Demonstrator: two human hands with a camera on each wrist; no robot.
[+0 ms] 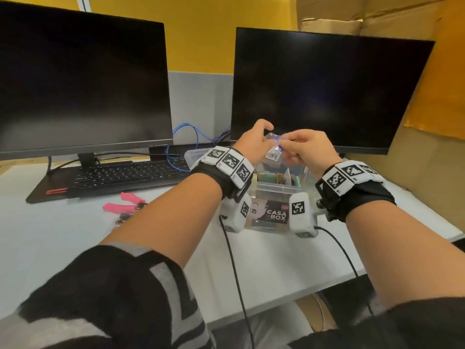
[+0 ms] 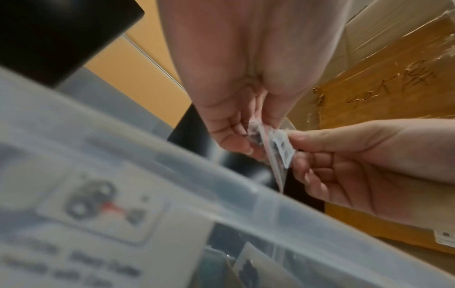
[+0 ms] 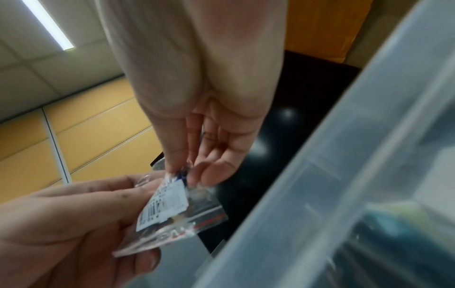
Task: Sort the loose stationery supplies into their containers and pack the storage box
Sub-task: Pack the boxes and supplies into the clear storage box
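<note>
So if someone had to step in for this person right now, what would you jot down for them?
Left hand: fingers pinch one side of a small clear plastic bag with a white barcode label.
Right hand: fingers pinch the other side of the bag; both hold it up above the storage box.
The clear box stands open on the white table, already holding several supplies. What the bag holds is too blurred to tell.
Left: the bag still has to go in. Pink-handled pliers and a small item beside them lie loose near the keyboard.
</note>
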